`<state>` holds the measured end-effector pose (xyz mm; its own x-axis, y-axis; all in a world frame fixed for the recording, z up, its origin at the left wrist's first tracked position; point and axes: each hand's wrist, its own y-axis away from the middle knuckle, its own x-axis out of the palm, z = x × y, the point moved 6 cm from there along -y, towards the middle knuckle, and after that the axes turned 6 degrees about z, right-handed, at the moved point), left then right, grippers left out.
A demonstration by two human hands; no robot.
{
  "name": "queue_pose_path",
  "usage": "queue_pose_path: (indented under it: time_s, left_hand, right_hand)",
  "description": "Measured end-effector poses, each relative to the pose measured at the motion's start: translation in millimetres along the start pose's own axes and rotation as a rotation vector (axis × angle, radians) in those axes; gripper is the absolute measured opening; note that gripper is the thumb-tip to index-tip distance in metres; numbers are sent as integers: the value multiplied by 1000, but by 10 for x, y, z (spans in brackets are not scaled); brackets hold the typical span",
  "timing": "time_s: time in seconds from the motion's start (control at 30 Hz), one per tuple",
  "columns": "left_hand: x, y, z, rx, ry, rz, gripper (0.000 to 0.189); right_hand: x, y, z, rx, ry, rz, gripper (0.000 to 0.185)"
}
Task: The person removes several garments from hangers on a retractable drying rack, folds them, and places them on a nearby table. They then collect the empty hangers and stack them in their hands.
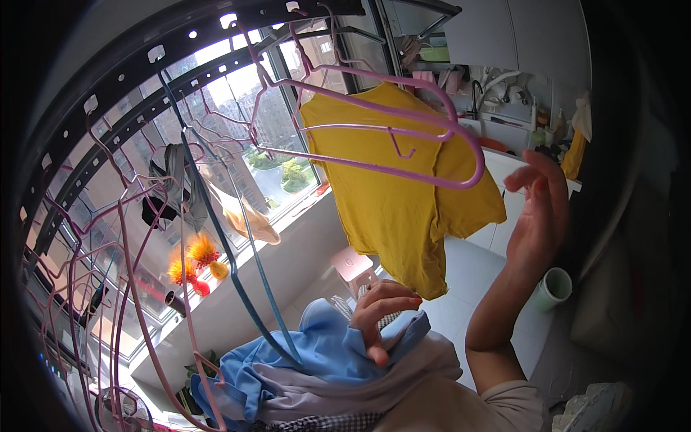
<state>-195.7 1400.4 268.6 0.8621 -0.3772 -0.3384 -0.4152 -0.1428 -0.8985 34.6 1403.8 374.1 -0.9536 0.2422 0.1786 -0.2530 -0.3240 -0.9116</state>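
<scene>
My left hand (380, 316) comes out from a pile of clothes, fingers and thumb apart. A light blue garment (318, 340), a pale grey-lilac one (334, 391) and a checked one (329, 422) lie draped over that arm. My right hand (540, 208) is raised at the right, fingers bent and apart, touching nothing. Between the hands and the window hangs a yellow shirt (378, 183) under the rail, with pink hangers (372, 102) in front of it. The lower end of a blue hanger (232, 259) reaches down to the blue garment.
Perforated black drying rails (121, 78) cross overhead, carrying many hangers. Grey and beige laundry (237, 210) hangs by the window. Orange-tufted ornaments (202, 254) stand on the sill. A pink stool (352, 264), a pale green bin (555, 289) and a sink counter (502, 135) are beyond.
</scene>
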Motion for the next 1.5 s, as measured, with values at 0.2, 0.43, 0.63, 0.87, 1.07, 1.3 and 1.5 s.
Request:
queue_pose_path:
  time_s: [0.2,0.43,0.63,0.87,1.07,1.3,1.5]
  left_hand:
    - [115,-445,78,-114,-594,-196,60]
    - [300,-804,120,-47,-1019,-330,59]
    - [406,-1120,211,-185,-1093,-375,59]
    - [436,-1368,530,-292,-1214,-282,56]
    - [335,-1418,593,-194,-1299,-383,44]
    - [181,-1085,817,-59,-912,-463,31]
    - [251,-1206,679,112,-1169,-375,36]
  right_hand:
    - [453,-874,-974,232,-215,409,43]
    - [1182,-1130,-1319,173,-196,733,58]
    - [1363,-1106,-1390,362,-357,968,71]
    - [1383,-1038,-1373,338,-291,1089,58]
    - [1205,-998,-1311,297,-189,1042,43]
    - [886,-799,-1241,166,-395,976,45]
    - [633,-741,-1041,-252,-151,913,54]
